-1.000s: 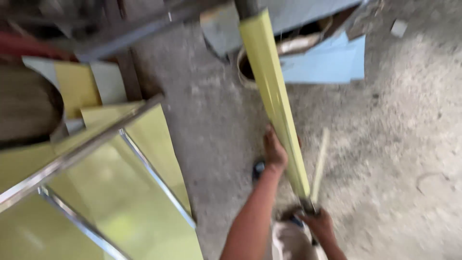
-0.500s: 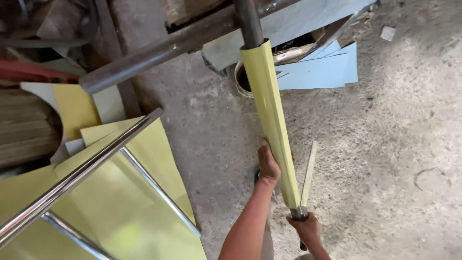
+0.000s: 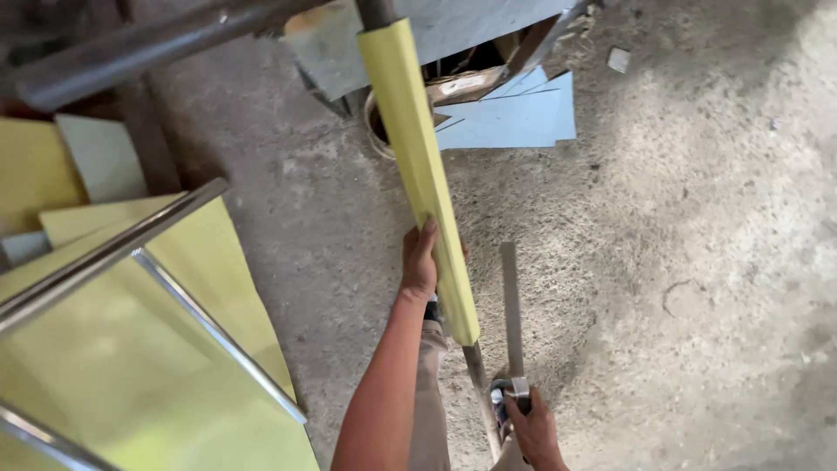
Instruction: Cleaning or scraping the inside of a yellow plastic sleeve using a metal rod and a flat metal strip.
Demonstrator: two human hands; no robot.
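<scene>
left hand now higher on the yellow-green sleeve, fingers wrapped shut round it | sleeve leans on dark pipe | right hand grips flat strip (lower end hidden)

Metal workshop, rough and working. Floor was bare, stained concrete, gritty with dust. Heavy dark steel pipe ran across the top of the view. Polished metal tubes lay over sheets in yellow-green protective film. Pale blue offcut sheets sat heaped by scrap and a cardboard piece. No finished surfaces anywhere; stock and leftovers lay straight on the ground.
</scene>
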